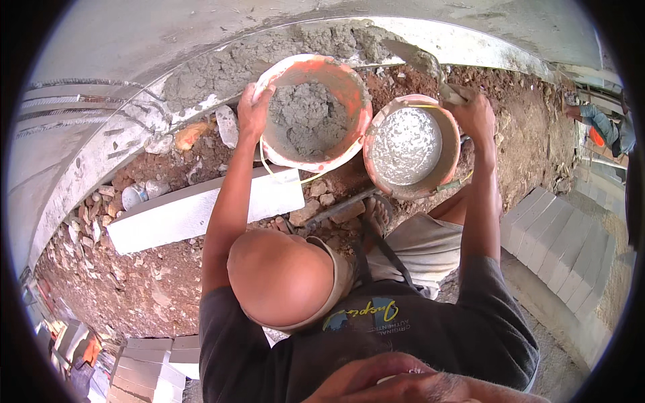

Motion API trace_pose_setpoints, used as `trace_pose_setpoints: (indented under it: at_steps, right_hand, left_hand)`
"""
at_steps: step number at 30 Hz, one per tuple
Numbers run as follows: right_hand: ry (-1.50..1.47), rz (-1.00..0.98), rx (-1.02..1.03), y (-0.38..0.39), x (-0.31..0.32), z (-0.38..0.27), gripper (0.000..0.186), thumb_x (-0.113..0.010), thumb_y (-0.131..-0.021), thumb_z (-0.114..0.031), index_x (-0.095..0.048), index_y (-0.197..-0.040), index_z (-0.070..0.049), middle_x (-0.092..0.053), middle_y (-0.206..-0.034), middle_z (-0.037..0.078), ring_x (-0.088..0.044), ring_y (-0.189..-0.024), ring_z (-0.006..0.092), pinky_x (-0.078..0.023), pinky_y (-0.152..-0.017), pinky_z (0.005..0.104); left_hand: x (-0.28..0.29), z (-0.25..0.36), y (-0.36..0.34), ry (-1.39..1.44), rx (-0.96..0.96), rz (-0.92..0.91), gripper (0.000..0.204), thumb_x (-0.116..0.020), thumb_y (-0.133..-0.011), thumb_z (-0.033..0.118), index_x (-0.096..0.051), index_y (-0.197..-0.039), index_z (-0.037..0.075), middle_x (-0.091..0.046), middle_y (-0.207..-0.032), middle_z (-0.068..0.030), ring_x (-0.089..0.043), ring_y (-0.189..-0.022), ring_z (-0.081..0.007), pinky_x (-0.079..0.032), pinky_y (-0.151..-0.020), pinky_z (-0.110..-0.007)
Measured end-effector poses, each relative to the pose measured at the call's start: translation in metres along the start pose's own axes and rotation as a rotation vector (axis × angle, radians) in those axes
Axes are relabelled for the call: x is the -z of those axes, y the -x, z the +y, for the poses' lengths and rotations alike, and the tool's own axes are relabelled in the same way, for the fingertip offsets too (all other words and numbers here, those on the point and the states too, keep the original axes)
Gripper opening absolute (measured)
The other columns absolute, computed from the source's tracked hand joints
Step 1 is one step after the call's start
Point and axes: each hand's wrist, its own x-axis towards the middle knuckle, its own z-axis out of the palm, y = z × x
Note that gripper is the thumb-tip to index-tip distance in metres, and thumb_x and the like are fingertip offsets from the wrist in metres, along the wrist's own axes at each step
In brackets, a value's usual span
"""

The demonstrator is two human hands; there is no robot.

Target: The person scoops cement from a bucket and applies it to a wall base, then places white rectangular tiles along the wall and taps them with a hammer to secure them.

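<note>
Landmark: mortar bucket (350, 97); near = toward the body. Left to right.

Block (188, 216): pale, lies left and near of the mortar bucket, long axis running out to the left and slightly nearer, its right end close to the bucket. Left forearm crosses above it.

Mortar bed (218, 72): grey, rough, along the ledge (487, 50) on the wall side, from far-left of the mortar bucket to behind it.

Left hand (254, 113): closed over the mortar bucket's left rim, fingers lapping inward. Nothing else in it.

Mortar (306, 113): stiff lump inside the mortar bucket, rough on top, orange wall bare above it on the right. Left hand is the nearer one to it.

Slurry bucket (431, 174): smaller, immediately right of the mortar bucket and slightly nearer; rims look about touching. Wet, shiny grey slurry (406, 144) in it.

Trowel (419, 59): far-right of the mortar bucket, held by the right hand (472, 113) wrapped round the handle, just beyond the slurry bucket's far-right rim. Long axis slants from hand to tip, away and left, so the tip lies by the bed's right end. Blade contact with bed: can't tell.

Key relation: mortar sits left and slightly nearer of the blade; slurry bucket stands between mortar and right hand.

Block stack (561, 245): well right and near of the mortar bucket.
</note>
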Motion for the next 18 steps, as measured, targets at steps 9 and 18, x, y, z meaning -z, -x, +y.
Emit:
trace_pose_setpoints:
  at_steps: [9, 18]
  right_hand:
    - [0.074, -0.304, 0.288, 0.052, -0.011, -0.073, 0.048, -0.08, -0.082, -0.037, -0.076, -0.122, -0.011, -0.076, -0.11, 0.018, -0.073, -0.104, 0.0345, -0.054, -0.095, 0.0447]
    - [0.137, -0.117, 0.387, 0.056, -0.07, -0.094, 0.041, -0.073, -0.09, -0.032, -0.07, -0.125, -0.011, -0.075, -0.108, 0.019, -0.07, -0.105, 0.04, -0.053, -0.092, 0.0515]
  left_hand:
    - [0.004, 0.02, -0.007, 0.437, 0.153, -0.256, 0.056, -0.073, -0.077, -0.005, -0.069, -0.133, 0.001, -0.072, -0.117, -0.0031, -0.065, -0.099, -0.0132, -0.051, -0.089, -0.028]
    - [0.023, 0.099, 0.043, 0.222, -0.255, -0.067, 0.053, -0.069, -0.076, 0.001, -0.073, -0.128, 0.004, -0.078, -0.113, -0.0114, -0.072, -0.094, -0.0196, -0.056, -0.087, -0.033]
